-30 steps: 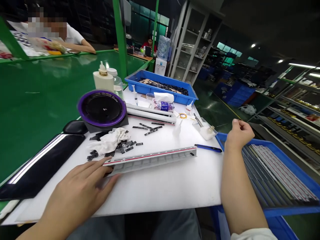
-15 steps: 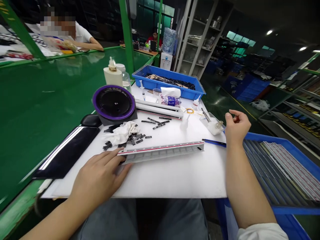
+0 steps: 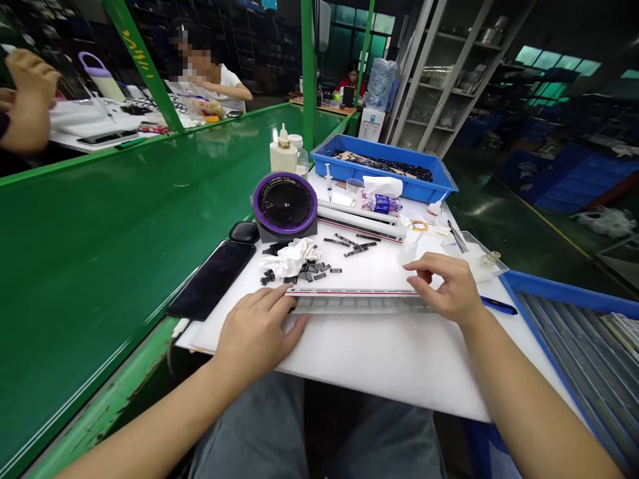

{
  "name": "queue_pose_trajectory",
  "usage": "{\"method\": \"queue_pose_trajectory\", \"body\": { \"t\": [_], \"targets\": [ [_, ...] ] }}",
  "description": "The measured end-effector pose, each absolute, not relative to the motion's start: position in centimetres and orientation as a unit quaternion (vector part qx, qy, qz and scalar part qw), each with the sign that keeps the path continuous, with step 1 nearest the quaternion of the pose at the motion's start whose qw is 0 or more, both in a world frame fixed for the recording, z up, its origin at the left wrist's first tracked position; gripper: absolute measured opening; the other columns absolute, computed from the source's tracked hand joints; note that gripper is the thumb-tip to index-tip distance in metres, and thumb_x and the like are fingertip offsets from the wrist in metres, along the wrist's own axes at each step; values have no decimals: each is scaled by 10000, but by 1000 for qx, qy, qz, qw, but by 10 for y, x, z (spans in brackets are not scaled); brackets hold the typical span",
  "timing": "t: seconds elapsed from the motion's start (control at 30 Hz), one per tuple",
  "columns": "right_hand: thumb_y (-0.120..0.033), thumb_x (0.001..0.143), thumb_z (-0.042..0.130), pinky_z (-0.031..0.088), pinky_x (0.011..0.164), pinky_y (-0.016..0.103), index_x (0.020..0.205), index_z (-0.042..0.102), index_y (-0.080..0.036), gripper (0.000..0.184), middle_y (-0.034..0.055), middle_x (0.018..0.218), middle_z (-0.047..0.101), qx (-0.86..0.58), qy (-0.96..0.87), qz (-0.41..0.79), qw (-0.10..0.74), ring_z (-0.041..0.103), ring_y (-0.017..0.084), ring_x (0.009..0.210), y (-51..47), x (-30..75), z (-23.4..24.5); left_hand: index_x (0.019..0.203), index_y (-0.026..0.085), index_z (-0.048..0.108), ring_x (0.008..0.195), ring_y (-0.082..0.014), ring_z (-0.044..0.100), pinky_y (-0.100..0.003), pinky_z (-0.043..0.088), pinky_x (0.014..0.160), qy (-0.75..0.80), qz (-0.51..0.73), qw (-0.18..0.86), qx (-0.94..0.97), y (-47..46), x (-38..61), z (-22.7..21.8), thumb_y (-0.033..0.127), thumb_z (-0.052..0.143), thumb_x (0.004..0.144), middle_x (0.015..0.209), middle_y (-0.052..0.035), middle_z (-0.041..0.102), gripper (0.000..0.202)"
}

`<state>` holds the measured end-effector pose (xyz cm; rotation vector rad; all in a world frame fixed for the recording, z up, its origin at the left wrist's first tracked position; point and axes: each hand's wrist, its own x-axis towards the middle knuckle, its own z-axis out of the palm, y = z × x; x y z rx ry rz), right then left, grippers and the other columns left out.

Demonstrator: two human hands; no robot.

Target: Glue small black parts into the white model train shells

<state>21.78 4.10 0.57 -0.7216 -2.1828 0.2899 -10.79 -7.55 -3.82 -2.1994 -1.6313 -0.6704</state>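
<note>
A factory floor seen from head height, looking down over a long green workbench [image 3: 100, 213] that stretches toward 10 o'clock. A person [image 3: 207, 70] sits far off at 11 o'clock, and another person's hand [image 3: 27, 100] shows at the 10 o'clock edge. Straight ahead, a white bench [image 3: 379, 362] holds the work, with a blue crate [image 3: 564, 299] of long strips at 3 o'clock and a blue tray [image 3: 379, 159] of dark pieces at 12 o'clock.

On the bench, a second white bar [image 3: 359, 221] lies at 12 o'clock, a black pad [image 3: 212, 279] at 10 o'clock, and a purple-rimmed black disc [image 3: 284, 203] at 11 o'clock. A crumpled white rag [image 3: 292, 258] sits just beside a scatter of small black pieces [image 3: 314, 269].

A ribbed white strip [image 3: 357, 303] with a red line lies crosswise near the bench's front edge, at 12 o'clock. The left hand [image 3: 257, 332] rests open on its left end, fingers spread. The right hand [image 3: 446, 286] arches loosely over its right part, fingers curved and not visibly gripping. The strip looks light, thin and likely to flex, so it would probably handle best when supported at both ends by its long edges.
</note>
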Motion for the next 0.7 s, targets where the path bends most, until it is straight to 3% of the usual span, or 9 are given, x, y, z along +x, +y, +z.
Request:
{"method": "queue_pose_trajectory", "body": {
  "t": [0.17,0.33,0.47,0.7],
  "targets": [
    [-334,853,678,514,665,318,1095,687,-211,271,56,860,652,-288,-896,152,303,600,176,741,36,220,15,872,187,630,949,-283,666,-424,551,818,-591,-217,143,-763,-73,-106,-34,433,602,869,1054,-92,725,248],
    [-444,816,717,527,908,415,1243,638,-217,490,123,1137,653,-281,-927,154,195,629,270,1040,33,213,15,857,193,610,929,-281,667,-405,541,773,-608,-205,155,-751,-71,-107,-33,441,591,864,1009,-93,725,249],
    [-458,767,762,528,925,435,1335,583,-234,637,127,1197,632,-292,-934,141,148,620,299,1088,28,208,15,857,192,624,918,-276,664,-395,531,755,-615,-188,153,-751,-69,-107,-32,425,576,870,982,-78,727,239],
    [-307,854,657,524,900,431,1304,596,-198,467,118,1140,662,-296,-939,136,112,625,283,1056,27,201,10,793,211,618,848,-253,660,-352,475,653,-644,-183,151,-728,-71,-106,-25,437,595,858,841,-31,707,237]
  ]
}}
